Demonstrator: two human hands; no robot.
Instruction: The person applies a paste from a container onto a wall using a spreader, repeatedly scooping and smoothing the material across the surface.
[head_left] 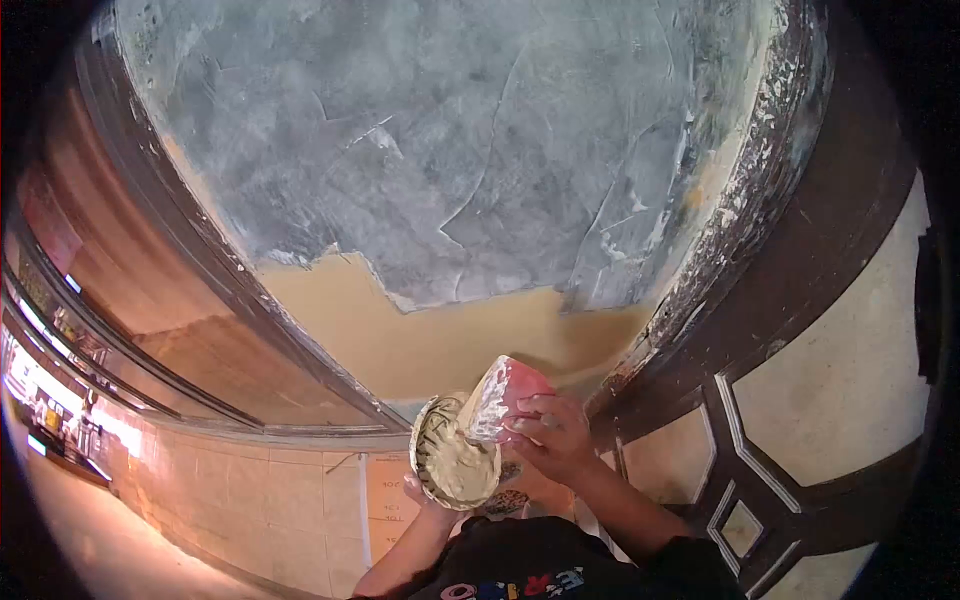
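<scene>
My left hand grips a round bowl from its lower left side, its fingers mostly hidden under it. Pale, creamy putty lies inside, with streaks smeared up the inner wall. My right hand is closed around a pink putty spreader, whose face is smeared with white putty. The spreader's lower edge is tilted into the bowl's right side, at the putty. Both hands are in front of a wall panel, its upper part coated in grey, streaky plaster and its lower strip bare beige.
Dark, putty-spattered trim frames the panel on the right, and a dark frame runs along the left. A dark wooden door with cream panels stands at the right. Tiles cover the area at lower left.
</scene>
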